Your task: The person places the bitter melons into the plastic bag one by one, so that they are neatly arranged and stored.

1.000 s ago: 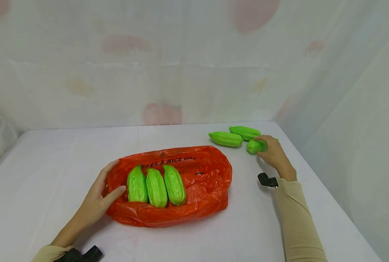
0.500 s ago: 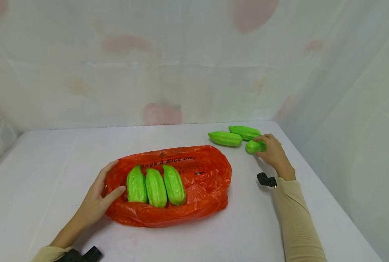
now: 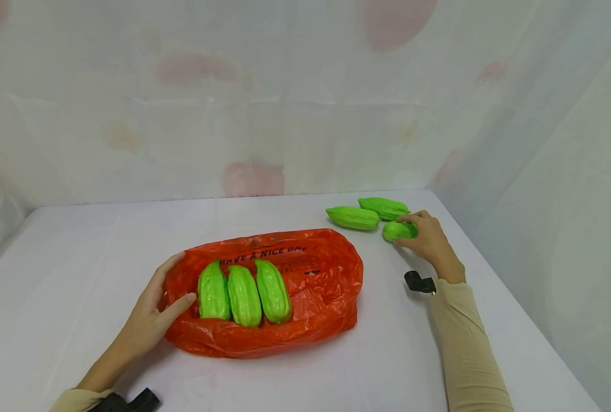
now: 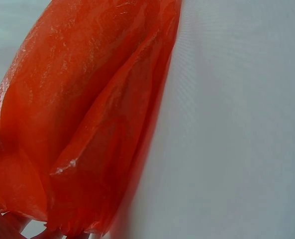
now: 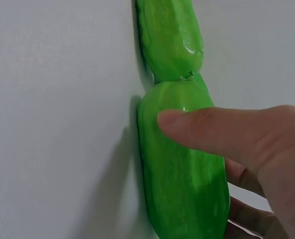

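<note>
A red plastic bag (image 3: 326, 294) lies spread with its mouth up, with three green bitter melons (image 3: 243, 297) side by side inside. At its left rim my left hand (image 3: 151, 309) holds the bag, thumb over the edge; the left wrist view shows mostly red film. My right hand (image 3: 431, 243) grips another bitter melon (image 3: 395, 231) at the back right. In the right wrist view, the thumb (image 5: 207, 127) lies across this melon (image 5: 182, 184), with fingers on its far side. Its end meets or nearly meets a second melon (image 5: 172, 40).
Two more bitter melons, one in front (image 3: 354, 218) and one behind (image 3: 384, 208), lie left of my right hand near the back edge. White cloth covers the table (image 3: 79, 263). Pale curtains (image 3: 305, 114) rise behind it and at both sides.
The bitter melon under my right hand has shifted slightly left, with more of its near end showing. My left hand, the bag and the melons inside have stayed put.
</note>
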Tool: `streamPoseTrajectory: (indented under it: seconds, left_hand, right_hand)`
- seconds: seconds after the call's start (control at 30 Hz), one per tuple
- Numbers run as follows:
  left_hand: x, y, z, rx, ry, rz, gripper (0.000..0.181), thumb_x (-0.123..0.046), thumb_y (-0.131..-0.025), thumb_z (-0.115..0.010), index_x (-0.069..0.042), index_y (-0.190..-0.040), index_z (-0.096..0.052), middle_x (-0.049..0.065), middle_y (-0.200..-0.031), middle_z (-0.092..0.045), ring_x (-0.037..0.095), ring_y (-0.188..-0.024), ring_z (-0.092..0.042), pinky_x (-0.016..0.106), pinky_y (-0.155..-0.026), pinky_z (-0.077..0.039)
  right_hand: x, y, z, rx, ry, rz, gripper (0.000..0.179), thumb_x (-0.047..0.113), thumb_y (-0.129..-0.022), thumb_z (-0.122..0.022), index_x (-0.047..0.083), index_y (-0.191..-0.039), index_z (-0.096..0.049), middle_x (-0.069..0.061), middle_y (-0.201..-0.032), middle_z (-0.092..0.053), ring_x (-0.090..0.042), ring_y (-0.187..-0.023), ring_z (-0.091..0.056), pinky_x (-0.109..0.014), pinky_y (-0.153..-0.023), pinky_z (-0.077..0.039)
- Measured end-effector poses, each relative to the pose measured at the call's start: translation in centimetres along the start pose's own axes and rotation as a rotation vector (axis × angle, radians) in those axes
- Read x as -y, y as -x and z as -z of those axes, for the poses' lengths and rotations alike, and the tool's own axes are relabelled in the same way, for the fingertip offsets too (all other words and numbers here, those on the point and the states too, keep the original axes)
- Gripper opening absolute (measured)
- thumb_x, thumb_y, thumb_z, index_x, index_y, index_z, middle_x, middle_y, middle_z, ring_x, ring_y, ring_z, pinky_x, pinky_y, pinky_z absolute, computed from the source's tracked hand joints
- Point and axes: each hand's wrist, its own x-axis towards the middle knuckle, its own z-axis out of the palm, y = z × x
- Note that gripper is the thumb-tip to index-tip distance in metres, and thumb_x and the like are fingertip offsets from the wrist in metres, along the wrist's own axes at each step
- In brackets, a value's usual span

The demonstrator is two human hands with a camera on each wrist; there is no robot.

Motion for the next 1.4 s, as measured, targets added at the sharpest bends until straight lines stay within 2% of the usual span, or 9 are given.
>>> streamPoseTrajectory:
  seconds: [0.3, 0.53, 0.93, 1.4]
  left_hand:
    - [-0.06, 0.03, 0.01, 0.001, -0.004, 0.004, 0.071, -0.005, -0.096, -0.058, -0.022, -0.157, -0.025, 0.005, -0.150, -0.038, -0.005, -0.122, -0.046, 0.005, -0.090, -0.043]
    - [-0.09, 0.02, 0.01, 0.000, -0.007, 0.006, 0.071, -0.006, -0.096, -0.058, -0.022, -0.157, -0.025, 0.005, -0.151, -0.038, -0.005, -0.122, -0.046, 0.005, -0.090, -0.043]
    - [-0.17, 0.04, 0.05, 0.000, 0.001, -0.003, 0.071, -0.004, -0.096, -0.058, -0.020, -0.157, -0.025, 0.008, -0.149, -0.039, -0.005, -0.121, -0.047, 0.005, -0.090, -0.042]
    - [-0.05, 0.03, 0.05, 0.000, -0.007, 0.003, 0.071, -0.005, -0.096, -0.058, -0.021, -0.157, -0.025, 0.009, -0.148, -0.040, -0.005, -0.120, -0.047, 0.006, -0.089, -0.043]
  right_hand:
    - [-0.14, 0.18, 0.25, 0.029, -0.011, -0.012, 0.055, 0.007, -0.085, -0.074, 0.001, -0.136, -0.055, -0.034, -0.143, -0.042, -0.057, -0.134, -0.032, -0.067, -0.112, -0.026]
    - [-0.33, 0.15, 0.26, 0.025, -0.005, -0.008, 0.057, 0.005, -0.084, -0.074, 0.000, -0.137, -0.054, -0.033, -0.143, -0.043, -0.058, -0.131, -0.034, -0.066, -0.111, -0.027]
    - [-0.57, 0.10, 0.13, 0.074, -0.056, -0.042, 0.060, 0.002, -0.088, -0.067, 0.000, -0.144, -0.044, -0.033, -0.150, -0.036, -0.051, -0.141, -0.029, -0.064, -0.115, -0.025]
    - [-0.44, 0.23, 0.46, 0.058, -0.040, -0.003, 0.060, 0.002, -0.084, -0.074, 0.000, -0.139, -0.051, -0.033, -0.144, -0.044, -0.050, -0.136, -0.037, -0.063, -0.113, -0.029]
